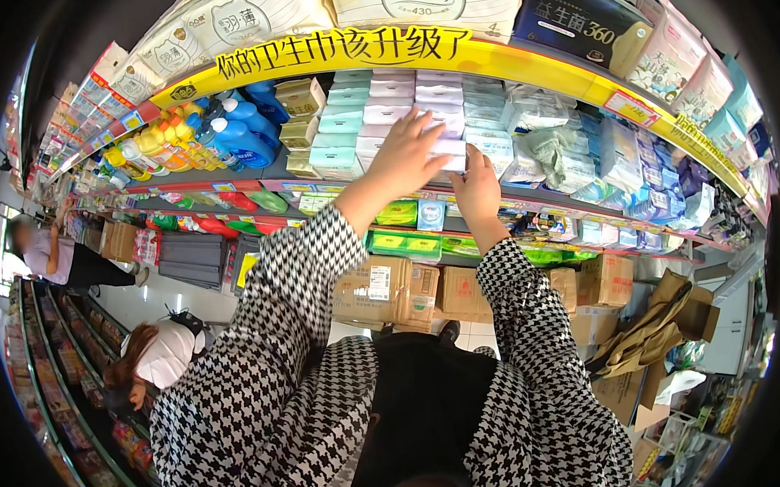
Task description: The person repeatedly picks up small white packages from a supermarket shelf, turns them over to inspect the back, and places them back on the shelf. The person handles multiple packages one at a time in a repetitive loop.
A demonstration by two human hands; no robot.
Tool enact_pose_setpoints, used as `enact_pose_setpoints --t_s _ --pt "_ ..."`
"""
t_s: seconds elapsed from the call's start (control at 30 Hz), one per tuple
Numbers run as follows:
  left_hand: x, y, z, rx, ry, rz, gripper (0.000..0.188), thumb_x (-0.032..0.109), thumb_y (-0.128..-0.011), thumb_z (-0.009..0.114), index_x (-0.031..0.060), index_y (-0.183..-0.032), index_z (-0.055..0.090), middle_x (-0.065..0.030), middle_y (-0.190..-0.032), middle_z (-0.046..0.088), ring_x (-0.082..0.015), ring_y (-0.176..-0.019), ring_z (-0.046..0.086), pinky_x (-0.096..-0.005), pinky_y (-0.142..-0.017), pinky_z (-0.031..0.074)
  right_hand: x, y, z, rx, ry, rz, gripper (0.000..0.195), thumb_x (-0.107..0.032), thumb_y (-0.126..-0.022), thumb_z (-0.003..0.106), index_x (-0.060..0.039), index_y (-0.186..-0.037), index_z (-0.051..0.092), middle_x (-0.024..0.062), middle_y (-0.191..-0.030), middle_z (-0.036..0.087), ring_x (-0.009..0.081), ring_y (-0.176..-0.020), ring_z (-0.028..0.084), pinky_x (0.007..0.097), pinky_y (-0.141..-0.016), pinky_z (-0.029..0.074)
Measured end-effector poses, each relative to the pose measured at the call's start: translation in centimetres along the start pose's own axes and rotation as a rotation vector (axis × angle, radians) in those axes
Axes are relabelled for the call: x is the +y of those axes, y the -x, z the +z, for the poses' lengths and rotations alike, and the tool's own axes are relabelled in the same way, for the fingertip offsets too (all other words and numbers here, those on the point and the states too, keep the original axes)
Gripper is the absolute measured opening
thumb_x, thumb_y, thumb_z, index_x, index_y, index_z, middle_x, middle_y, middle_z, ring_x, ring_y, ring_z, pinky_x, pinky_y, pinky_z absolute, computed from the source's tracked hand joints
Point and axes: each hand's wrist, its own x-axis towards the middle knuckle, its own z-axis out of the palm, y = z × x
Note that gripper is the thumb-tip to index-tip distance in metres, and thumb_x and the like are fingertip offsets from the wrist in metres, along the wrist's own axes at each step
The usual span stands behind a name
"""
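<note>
A pale lilac soft pack (454,148) stands at the front of a shelf row, between my two hands. My left hand (406,155) lies over its left and top side with the fingers spread. At its right front corner, my right hand (479,187) has the fingers bent round the edge and the thumb in front. More lilac packs (439,94) line up behind it. To the left are pinkish packs (375,148) and mint-green packs (334,153); light-blue packs (490,147) stand to the right. A crumpled grey-green cloth (551,152) rests on packs farther right.
Blue bottles (246,132) fill the shelf's left part. A yellow sign strip (345,55) edges the shelf above. Cardboard boxes (372,288) stand below, and an opened carton (623,387) at right. One person (167,355) crouches at left; another person (54,254) stands farther off.
</note>
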Motion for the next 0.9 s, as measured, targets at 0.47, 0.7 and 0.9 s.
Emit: enact_pose_setpoints --t_s 0.47,0.7,0.9 --pt "0.2 2.2 3.7 0.138 -0.236 -0.029 0.059 0.010 -0.087 0.063 0.0134 -0.144 0.048 -0.0171 -0.149 0.042 -0.0396 -0.142 0.033 -0.0542 -0.118 0.025 9.7 -0.4 -16.8 0.775 0.302 -0.135 0.041 -0.016 -0.081 0.074 -0.0051 -0.118 0.061 0.0150 -0.114 0.063 0.0355 -0.110 0.055 0.0471 -0.095 0.042" --pt "1.4 2.1 4.1 0.195 -0.268 -0.094 0.073 0.010 -0.077 0.075 0.0176 -0.144 0.048 -0.0182 -0.148 0.037 -0.0432 -0.142 0.028 -0.0539 -0.118 0.025 15.5 -6.0 -23.7 0.605 0.557 0.260 0.088 -0.048 -0.072 0.082 0.0031 -0.137 0.050 0.0350 -0.140 0.044 0.0483 -0.132 0.041 0.0520 -0.110 0.034" --pt "1.6 2.7 4.8 0.178 -0.299 -0.183 0.080 0.011 -0.074 0.077 0.0211 -0.147 0.044 -0.0171 -0.148 0.036 -0.0426 -0.143 0.026 -0.0556 -0.119 0.023 14.6 -10.9 -24.3 0.093 0.630 0.552 0.122 -0.073 -0.063 0.076 -0.0091 -0.155 0.027 0.0344 -0.149 0.035 0.0498 -0.134 0.042 0.0533 -0.106 0.040"
